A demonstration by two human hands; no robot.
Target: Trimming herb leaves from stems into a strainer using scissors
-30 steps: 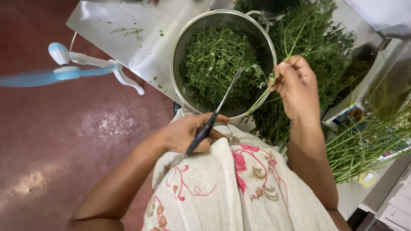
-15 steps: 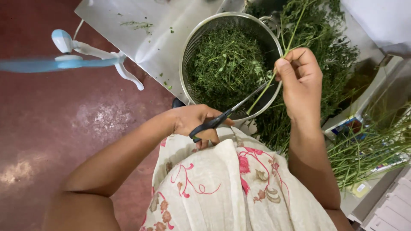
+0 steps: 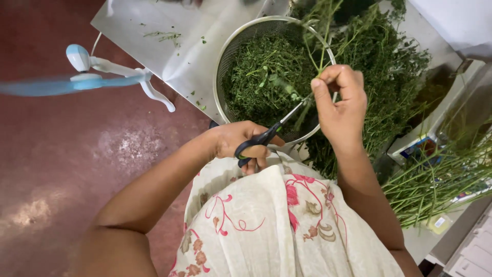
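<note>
Snipping herb stems over a metal colander (image 3: 225, 66).
Left hand (image 3: 241, 143) closed round scissors (image 3: 266, 136); right hand (image 3: 341, 102) pinching stems (image 3: 320, 46) near blades: risk of nicked fingertips.

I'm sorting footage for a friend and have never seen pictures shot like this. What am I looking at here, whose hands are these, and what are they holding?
The picture comes from a camera worn on a person's head, looking down at their own two bare hands; the flowered cloth at the bottom is their clothing. The left hand holds black-handled scissors, blades pointing at green herb stems pinched in the right hand. Under the hands sits a metal mesh colander full of cut green herbs. More leafy herbs are piled to the right, with bare stalks lower right. A white sheet lies under the colander, and a small blue-and-white fan stands on the red floor.
</note>
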